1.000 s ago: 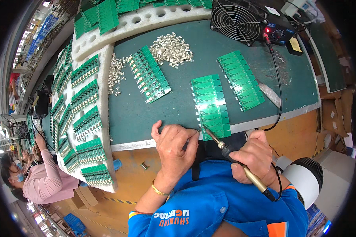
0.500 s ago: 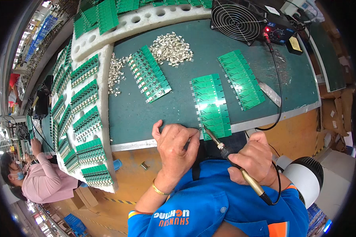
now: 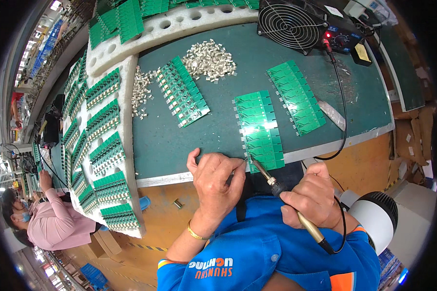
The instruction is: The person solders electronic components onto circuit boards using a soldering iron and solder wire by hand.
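My right hand (image 3: 313, 199) grips a soldering iron (image 3: 308, 227) with a brass-coloured handle and a black cable at its rear. Its tip meets the lower left edge of a green circuit board panel (image 3: 258, 127) at the table's front edge. Beside that same corner, my left hand (image 3: 217, 177) is closed, thumb and forefinger pressed together near the tip; whatever they pinch is too small to make out. Another green panel (image 3: 296, 97) lies to the right. Further left rests a panel (image 3: 183, 92) fitted with a row of small white connectors.
Loose white connectors (image 3: 209, 60) lie heaped behind the panels. White foam (image 3: 131, 111) on the left carries several filled boards. A black fan (image 3: 291, 24) and a soldering station (image 3: 342, 39) stand at the back right, its cable crossing the table. A co-worker (image 3: 58, 218) sits far left.
Both hands and the soldering iron stay almost in place, with the tip still at the panel's corner. The view has shifted very slightly.
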`<action>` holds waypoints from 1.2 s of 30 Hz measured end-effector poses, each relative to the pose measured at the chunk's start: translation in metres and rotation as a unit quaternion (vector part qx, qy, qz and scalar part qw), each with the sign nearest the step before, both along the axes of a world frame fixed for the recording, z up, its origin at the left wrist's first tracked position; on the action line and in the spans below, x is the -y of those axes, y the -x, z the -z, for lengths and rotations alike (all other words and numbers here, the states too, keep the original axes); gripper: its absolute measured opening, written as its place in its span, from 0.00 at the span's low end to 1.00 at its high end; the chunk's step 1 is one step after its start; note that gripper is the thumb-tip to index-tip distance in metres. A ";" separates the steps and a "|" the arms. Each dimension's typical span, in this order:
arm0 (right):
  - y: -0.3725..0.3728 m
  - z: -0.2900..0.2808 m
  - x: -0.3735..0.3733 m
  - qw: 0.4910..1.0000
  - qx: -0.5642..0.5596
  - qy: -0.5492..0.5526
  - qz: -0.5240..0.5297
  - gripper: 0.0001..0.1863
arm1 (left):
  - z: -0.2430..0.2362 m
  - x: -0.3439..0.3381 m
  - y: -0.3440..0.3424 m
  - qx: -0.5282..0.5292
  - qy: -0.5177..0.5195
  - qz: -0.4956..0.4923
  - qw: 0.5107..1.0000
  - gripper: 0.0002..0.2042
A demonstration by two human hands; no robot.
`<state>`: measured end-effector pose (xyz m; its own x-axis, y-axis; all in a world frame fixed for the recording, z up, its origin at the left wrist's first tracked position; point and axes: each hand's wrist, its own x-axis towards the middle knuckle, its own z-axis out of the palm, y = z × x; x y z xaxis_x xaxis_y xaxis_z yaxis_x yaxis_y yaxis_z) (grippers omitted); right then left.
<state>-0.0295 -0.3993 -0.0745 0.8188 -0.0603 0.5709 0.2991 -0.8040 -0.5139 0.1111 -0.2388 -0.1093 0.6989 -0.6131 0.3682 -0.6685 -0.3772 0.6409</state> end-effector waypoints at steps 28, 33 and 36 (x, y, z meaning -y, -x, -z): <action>0.005 0.001 0.002 0.998 0.016 -0.051 0.011 0.08 | -0.006 -0.008 0.006 -0.017 -0.009 0.011 1.000 0.07; 0.005 0.002 0.001 0.998 0.018 -0.053 0.014 0.09 | -0.009 -0.008 0.006 -0.020 -0.024 0.011 0.999 0.07; 0.005 0.002 0.001 0.998 0.018 -0.055 0.015 0.09 | -0.009 -0.007 0.006 -0.017 -0.028 0.014 0.999 0.07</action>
